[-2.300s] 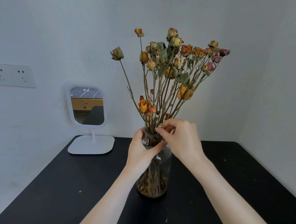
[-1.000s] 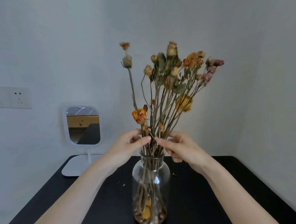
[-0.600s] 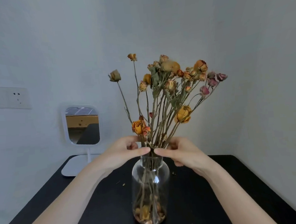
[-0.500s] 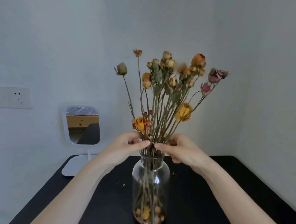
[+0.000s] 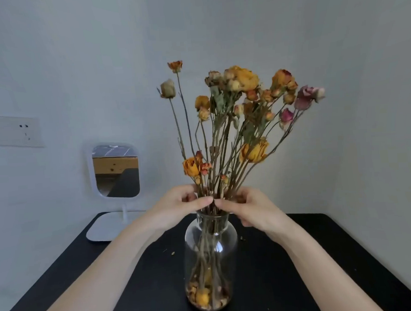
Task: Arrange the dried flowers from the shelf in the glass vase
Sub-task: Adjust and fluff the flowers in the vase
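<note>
Glass vase (image 5: 212,258) stands upright near the middle of the black table (image 5: 327,268), holding the dried flowers (image 5: 233,120), whose stems fan up and rightward. Just above its neck, the left hand (image 5: 179,208) and right hand (image 5: 253,206) curl their fingers around the bunched stems from either side. A white stand mirror (image 5: 115,171) sits back left, below a wall socket (image 5: 10,131).

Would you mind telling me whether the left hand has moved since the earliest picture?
Yes. The left hand has moved up: then it gripped the neck of the glass vase, and now it pinches the dried flower stems just above the rim.
</note>
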Tool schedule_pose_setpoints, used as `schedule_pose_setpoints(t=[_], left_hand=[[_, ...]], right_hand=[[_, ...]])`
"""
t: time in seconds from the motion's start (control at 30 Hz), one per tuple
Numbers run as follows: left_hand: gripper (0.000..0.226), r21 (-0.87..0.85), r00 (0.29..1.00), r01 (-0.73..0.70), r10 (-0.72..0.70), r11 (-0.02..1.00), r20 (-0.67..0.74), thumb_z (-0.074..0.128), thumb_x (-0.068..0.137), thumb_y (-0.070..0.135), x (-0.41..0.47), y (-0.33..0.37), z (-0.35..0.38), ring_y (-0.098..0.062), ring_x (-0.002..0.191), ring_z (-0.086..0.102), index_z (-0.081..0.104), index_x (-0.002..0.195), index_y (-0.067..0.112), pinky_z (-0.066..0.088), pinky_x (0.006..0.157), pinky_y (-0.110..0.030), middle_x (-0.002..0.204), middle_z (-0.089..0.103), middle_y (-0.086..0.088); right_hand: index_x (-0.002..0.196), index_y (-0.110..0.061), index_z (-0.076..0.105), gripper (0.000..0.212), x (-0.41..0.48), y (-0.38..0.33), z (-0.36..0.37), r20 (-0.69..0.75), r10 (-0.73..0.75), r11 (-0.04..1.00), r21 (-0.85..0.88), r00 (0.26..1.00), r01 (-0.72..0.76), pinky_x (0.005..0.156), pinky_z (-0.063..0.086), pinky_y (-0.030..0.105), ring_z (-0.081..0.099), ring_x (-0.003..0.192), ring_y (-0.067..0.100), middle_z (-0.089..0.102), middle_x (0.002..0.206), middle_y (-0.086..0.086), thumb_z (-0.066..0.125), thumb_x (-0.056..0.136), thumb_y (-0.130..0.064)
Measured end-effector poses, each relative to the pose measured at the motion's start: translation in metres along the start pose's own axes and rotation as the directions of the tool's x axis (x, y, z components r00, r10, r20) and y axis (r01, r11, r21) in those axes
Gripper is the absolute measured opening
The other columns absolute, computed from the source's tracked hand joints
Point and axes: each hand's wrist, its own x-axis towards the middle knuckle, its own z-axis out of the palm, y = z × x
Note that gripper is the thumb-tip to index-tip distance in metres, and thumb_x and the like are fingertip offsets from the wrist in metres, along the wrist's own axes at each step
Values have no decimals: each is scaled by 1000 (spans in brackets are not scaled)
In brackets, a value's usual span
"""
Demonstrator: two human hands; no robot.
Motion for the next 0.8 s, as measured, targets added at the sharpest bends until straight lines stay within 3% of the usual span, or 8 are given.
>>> schedule_pose_setpoints(t=[0.1, 0.17, 0.23, 0.33, 0.43, 0.57, 0.67, 0.8], left_hand=[[18, -20, 997, -58, 57, 998, -50, 61, 84, 33, 3, 13, -4, -30, 109, 57, 64, 102, 32, 46, 85, -25, 114, 66, -13], [30, -19, 994, -77, 75, 997, -84, 64, 79, 39, 2, 14, -8, -32, 107, 56, 62, 107, 28, 46, 86, -29, 113, 64, -18], [50, -6, 996, -40, 39, 999, -84, 65, 68, 48, -4, 7, -9, -27, 96, 58, 60, 112, 25, 46, 87, -32, 101, 64, -13], [66, -32, 992, 60, -63, 998, -109, 71, 62, 47, -16, -16, -8, -11, 81, 51, 53, 123, 29, 40, 75, -20, 83, 48, 1], [75, -31, 988, 123, -125, 992, -91, 79, 58, 51, -25, -40, -5, -9, 91, 51, 48, 125, 39, 40, 77, -18, 96, 50, 5], [76, -14, 989, 150, -149, 989, 17, 74, 52, 56, -33, -56, 6, 0, 109, 49, 43, 121, 48, 42, 81, -13, 118, 49, 16], [70, -57, 988, 147, -145, 987, 49, 75, 51, 57, -37, -60, 15, 4, 112, 48, 44, 114, 52, 41, 82, -12, 121, 51, 20], [75, -131, 989, 140, -135, 981, 53, 78, 58, 46, -38, -65, 23, 5, 112, 48, 40, 123, 47, 44, 80, -10, 125, 52, 18]], right_hand=[[95, -19, 66, 11, 2, -4, -4, -63, -50, 989, 134, 997, 58, 37, 27, 14, 31, 38, 2, 39, 43, -12, 64, 85, -24], [100, -20, 65, 21, 2, -2, -7, -94, -83, 977, 187, 992, 99, 38, 29, 14, 33, 40, 2, 37, 47, -12, 69, 80, -24], [107, -25, 61, 36, -2, 5, -10, -69, -75, 979, 184, 995, 87, 39, 31, 14, 38, 42, 1, 42, 50, -11, 75, 74, -24], [109, -35, 54, 45, -9, 21, -9, -12, 11, 995, 94, 1000, -10, 42, 35, 14, 45, 47, -1, 49, 53, -12, 77, 71, -28], [109, -37, 53, 45, -11, 33, -6, 18, 50, 998, 23, 999, -51, 45, 37, 12, 46, 49, -2, 48, 57, -11, 77, 71, -33], [102, -39, 60, 36, -10, 40, 0, 30, 42, 998, -39, 999, -41, 47, 36, 12, 43, 50, -2, 45, 56, -12, 77, 70, -37], [107, -34, 63, 36, -9, 43, 6, 46, 11, 996, -83, 999, -8, 48, 36, 9, 44, 51, -4, 52, 52, -19, 75, 73, -37], [108, -29, 63, 36, -9, 45, 9, 37, 1, 993, -119, 999, 4, 51, 37, 6, 47, 53, -7, 56, 55, -24, 74, 74, -37]])
